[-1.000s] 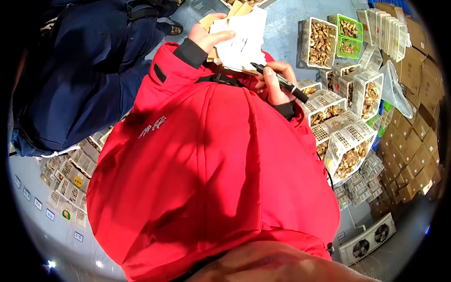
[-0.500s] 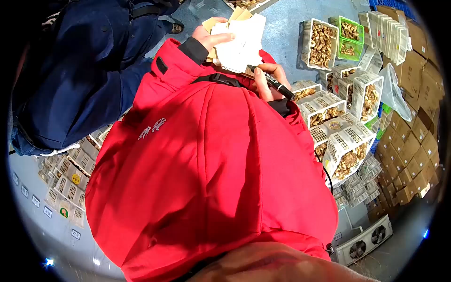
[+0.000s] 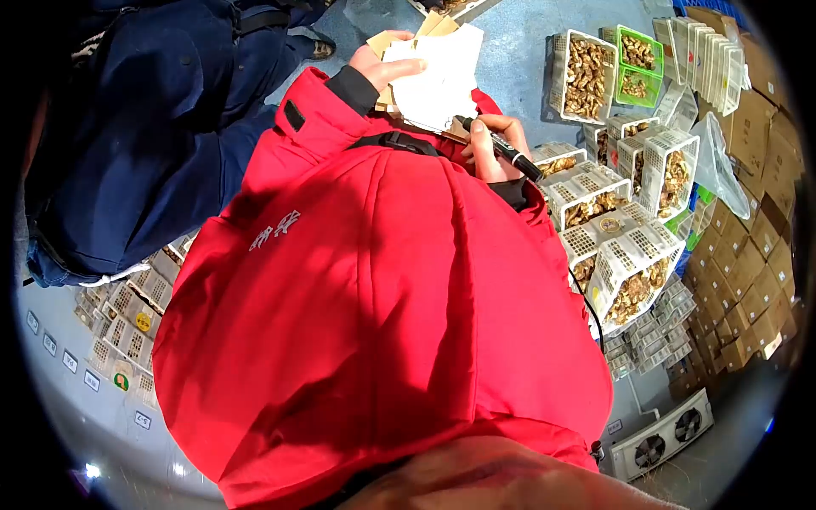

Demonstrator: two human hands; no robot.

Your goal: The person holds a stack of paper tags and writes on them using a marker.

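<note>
My left hand [image 3: 382, 68] is closed on a stack of white paper [image 3: 438, 72] with brown cardboard pieces [image 3: 436, 24] behind it, its thumb flat on the top sheet. In my right hand [image 3: 493, 149] is a black marker [image 3: 514, 159], pinched between thumb and fingers. The marker's front end is at the lower right corner of the paper; whether it touches the sheet I cannot tell. The sheet is overexposed, so no writing can be made out. Both hands are in front of my red jacket [image 3: 382, 297].
A person in dark blue clothing [image 3: 153, 127] stands close on my left. To the right are white crates [image 3: 629, 246] of brown, knobbly produce, green baskets [image 3: 639, 68], stacked clear bins [image 3: 705, 64] and cardboard boxes [image 3: 752, 127]. A fan unit [image 3: 663, 435] is at the lower right.
My right hand and the marker have shifted slightly to the right. The left hand keeps its hold on the paper, and the whole view has moved very little.
</note>
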